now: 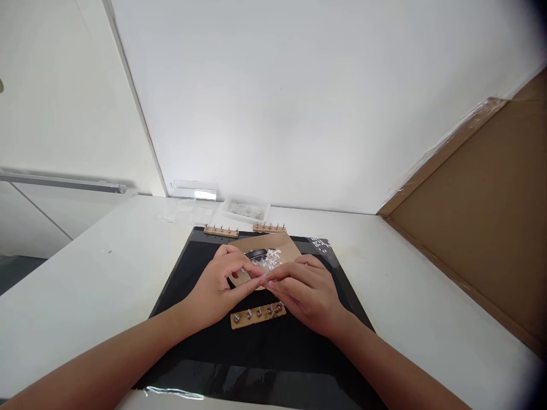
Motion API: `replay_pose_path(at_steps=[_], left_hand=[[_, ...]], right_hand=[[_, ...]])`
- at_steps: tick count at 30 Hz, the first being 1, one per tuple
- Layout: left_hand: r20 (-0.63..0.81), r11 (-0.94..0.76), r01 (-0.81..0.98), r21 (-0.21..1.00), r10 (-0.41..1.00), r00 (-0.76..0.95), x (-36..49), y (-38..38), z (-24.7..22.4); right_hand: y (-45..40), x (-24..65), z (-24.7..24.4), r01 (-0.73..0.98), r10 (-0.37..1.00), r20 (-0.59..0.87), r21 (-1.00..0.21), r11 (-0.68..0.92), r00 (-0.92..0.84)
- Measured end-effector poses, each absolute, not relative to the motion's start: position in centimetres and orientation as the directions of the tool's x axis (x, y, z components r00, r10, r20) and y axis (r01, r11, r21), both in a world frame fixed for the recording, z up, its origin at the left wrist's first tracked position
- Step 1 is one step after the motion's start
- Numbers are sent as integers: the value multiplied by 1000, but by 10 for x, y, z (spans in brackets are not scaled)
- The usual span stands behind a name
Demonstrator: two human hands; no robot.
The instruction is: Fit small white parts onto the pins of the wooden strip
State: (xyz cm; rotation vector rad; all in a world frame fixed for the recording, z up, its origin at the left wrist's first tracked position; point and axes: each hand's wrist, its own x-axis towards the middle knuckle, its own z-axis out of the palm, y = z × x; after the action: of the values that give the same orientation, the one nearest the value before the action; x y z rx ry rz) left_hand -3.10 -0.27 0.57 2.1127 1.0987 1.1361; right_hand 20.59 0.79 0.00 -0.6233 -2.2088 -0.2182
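Note:
My left hand (pixel 228 276) and my right hand (pixel 305 290) meet above a black mat (pixel 192 319). Both are closed, thumbs and fingertips pinched together at one spot. Whatever lies between the fingertips is too small and covered to make out. Just beyond them is a brown sheet (pixel 290 246) bearing a heap of small white pieces (pixel 273 259) and a dark, shiny curved object (pixel 257 254), partly hidden by my fingers. Nearer to me, below the fingertips, lies a cork-coloured strip (pixel 257 316) with a row of several small metal-looking posts.
Two similar strips with posts, a left one (pixel 221 231) and a right one (pixel 269 228), stand along the mat's far edge. Behind them are a clear plastic tray (pixel 245 209) and clear bags (pixel 183 212). White bits (pixel 320 244) lie at the mat's far right corner. A cardboard panel (pixel 482 210) stands right.

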Motion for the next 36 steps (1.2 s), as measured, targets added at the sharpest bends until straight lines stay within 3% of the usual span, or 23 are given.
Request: replay_pose_path(at_steps=[17,26,36], left_hand=[[355,-449,286,847,877,323,-32,-1,2],[200,-234,96,967,941,274,-31,1,-5],[148,-180,72,981,934,324,-31,0,-3]], right_hand=[[6,204,2,491,323,764,-9,871,-559],[6,199,2,472,281,807,-3,881,-519],[5,201,4,450,308,767,-28,893,-563]])
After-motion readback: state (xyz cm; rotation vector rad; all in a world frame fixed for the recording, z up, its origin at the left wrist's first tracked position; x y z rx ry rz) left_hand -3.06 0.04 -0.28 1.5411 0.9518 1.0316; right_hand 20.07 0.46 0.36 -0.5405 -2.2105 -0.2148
